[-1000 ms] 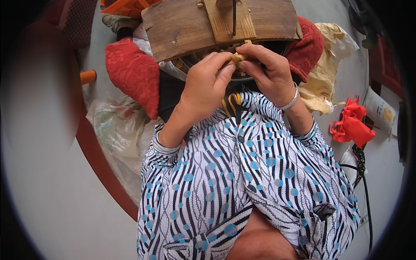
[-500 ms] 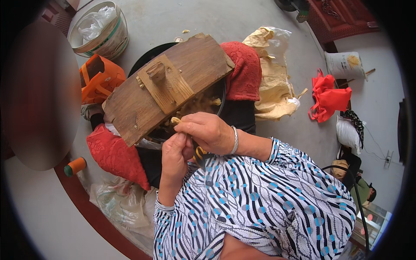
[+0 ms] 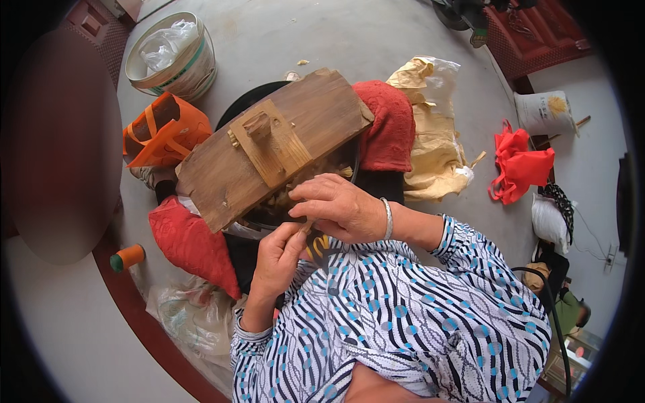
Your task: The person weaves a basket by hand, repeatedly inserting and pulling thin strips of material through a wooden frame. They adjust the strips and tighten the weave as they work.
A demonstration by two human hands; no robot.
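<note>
My left hand (image 3: 279, 258) is pinched on a small, thin brownish piece (image 3: 306, 227), blurred and partly hidden. My right hand (image 3: 346, 215), with a bracelet at the wrist, is right above it, fingers loosely apart and curved, its thumb near the piece. Just beyond them a wooden board (image 3: 329, 104) with a nailed-on cross-piece and block (image 3: 259, 127) lies aslant over a black tub (image 3: 242, 101); pale fragments (image 3: 282, 198) show inside it, under the board's near edge. Yellow loops (image 3: 320, 245), perhaps scissor handles, show below my hands.
Red cloths (image 3: 386, 121) cover my knees. Around me are a white bucket (image 3: 198, 74), an orange bag (image 3: 185, 134), crumpled tan paper (image 3: 437, 161), a red bag (image 3: 524, 168), a white sack (image 3: 541, 111), an orange spool (image 3: 131, 258) and clear plastic (image 3: 181, 316).
The view swung between the first two frames, bringing the bucket and orange bag in. Since half a second ago, my right fingers have lifted and spread from their pinch on the pale piece.
</note>
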